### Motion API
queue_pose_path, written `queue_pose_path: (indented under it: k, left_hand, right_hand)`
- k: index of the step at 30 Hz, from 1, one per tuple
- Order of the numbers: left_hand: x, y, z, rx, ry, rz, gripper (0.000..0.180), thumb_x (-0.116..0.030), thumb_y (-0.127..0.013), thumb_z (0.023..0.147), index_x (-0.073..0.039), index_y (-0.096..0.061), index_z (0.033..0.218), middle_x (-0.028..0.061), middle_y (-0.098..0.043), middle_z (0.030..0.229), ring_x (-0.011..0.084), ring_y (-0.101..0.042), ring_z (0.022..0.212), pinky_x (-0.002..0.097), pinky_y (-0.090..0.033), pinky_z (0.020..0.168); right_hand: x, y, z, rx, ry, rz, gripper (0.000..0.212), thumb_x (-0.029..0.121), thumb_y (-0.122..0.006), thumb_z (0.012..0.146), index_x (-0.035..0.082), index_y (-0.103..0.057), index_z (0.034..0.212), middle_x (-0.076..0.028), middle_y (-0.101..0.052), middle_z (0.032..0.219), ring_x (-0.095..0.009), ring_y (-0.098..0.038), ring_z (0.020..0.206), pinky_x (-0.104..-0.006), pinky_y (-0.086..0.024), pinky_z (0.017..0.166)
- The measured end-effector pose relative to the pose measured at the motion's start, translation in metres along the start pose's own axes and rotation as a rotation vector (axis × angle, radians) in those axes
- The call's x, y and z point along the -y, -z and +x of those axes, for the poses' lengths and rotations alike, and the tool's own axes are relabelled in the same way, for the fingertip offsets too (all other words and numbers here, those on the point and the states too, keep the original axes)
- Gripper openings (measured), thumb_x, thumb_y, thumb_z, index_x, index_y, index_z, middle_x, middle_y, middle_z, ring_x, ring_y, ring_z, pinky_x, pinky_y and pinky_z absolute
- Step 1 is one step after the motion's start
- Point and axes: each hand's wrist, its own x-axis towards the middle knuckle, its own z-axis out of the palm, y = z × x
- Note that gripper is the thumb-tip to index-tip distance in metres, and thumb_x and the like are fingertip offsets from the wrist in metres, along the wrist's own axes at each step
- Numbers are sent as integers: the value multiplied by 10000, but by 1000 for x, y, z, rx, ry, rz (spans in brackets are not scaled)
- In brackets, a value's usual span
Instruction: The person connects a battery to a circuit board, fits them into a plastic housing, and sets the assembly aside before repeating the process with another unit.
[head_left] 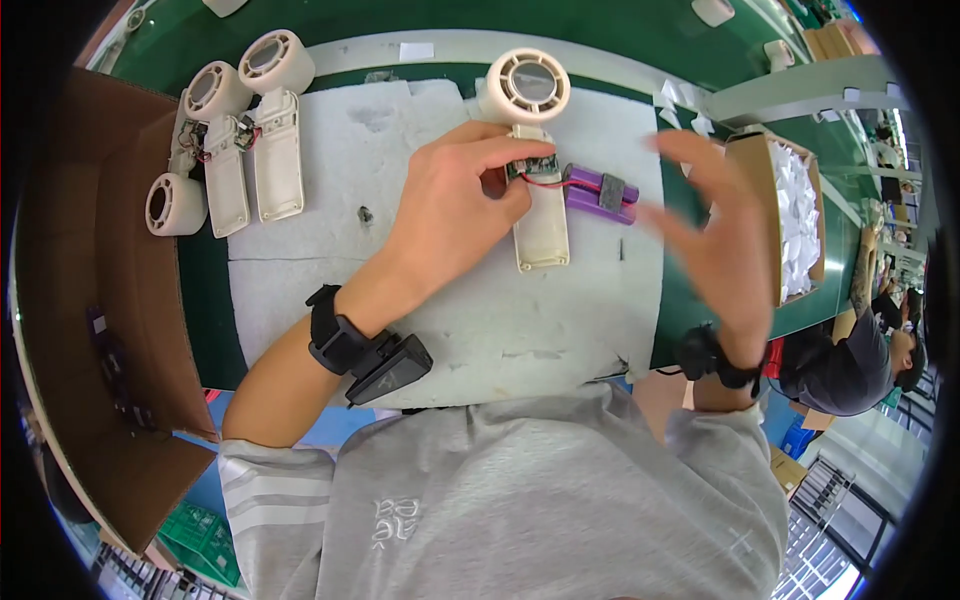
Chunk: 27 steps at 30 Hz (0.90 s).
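Note:
In the middle of the mat lies a cream handheld fan (541, 225), its round head pointing away from me and its handle shell uncovered. My left hand (452, 195) grips the fan at the neck, thumb and fingers around a small green circuit board (533, 166). A red wire runs from the board to a purple battery pack (598, 192) with a dark grey pad across it, beside the handle on the mat. To the right of the pack, my right hand (722, 215) is raised and blurred, thumb and fingers apart, with nothing seen between them.
Several more uncovered fans (278, 155) lie at the far left of the pale mat (450, 300). A tall cardboard box (135, 250) borders the left side. On the right stands a carton (822, 215) of white pieces. Another person (850, 365) is farther right.

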Motion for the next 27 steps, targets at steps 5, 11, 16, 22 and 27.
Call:
queue_pose_path:
  k: [5, 11, 16, 22, 27]
  left_hand:
    - [6, -1, 2, -18, -18, -3, 328, 17, -628, 732, -70, -723, 1034, 120, -665, 987, 196, -633, 681, 289, -533, 661]
    - [1, 9, 7, 75, -67, 117, 335, 5, -658, 725, -87, -725, 1040, 124, -662, 961, 228, -650, 710, 298, -533, 665]
    - [1, 12, 9, 112, -125, 162, 323, -46, -732, 712, -97, -728, 1031, 123, -660, 920, 258, -650, 713, 318, -530, 649]
    - [2, 13, 11, 132, -166, 266, 410, -28, -781, 660, -123, -735, 1057, 126, -670, 998, 214, -665, 733, 286, -537, 648]
    - [5, 15, 11, 134, -232, 320, 396, -45, -783, 655, -122, -740, 1041, 127, -674, 977, 228, -663, 727, 288, -537, 632]
  right_hand:
    - [-16, -37, 10, 272, 79, 215, 503, 29, -722, 724, 29, -589, 1209, -118, -629, 1069, -219, -627, 903, -293, -497, 758]
    - [-5, -21, 10, 678, -518, 930, 637, 2, -664, 777, 23, -427, 1368, -158, -571, 1148, -230, -650, 880, -317, -524, 770]
    - [-8, -32, 2, 740, -481, 1555, 791, -1, -663, 756, 36, -273, 1444, -166, -550, 1112, -271, -639, 960, -350, -545, 788]
    - [-9, -38, -12, 733, -262, 1354, 879, 28, -749, 641, 32, -331, 1415, -162, -511, 1169, -298, -600, 1038, -375, -534, 814]
    - [-6, -36, -2, 585, 173, 711, 792, 43, -783, 573, 7, -481, 1304, -156, -537, 1162, -308, -588, 1019, -390, -508, 831]
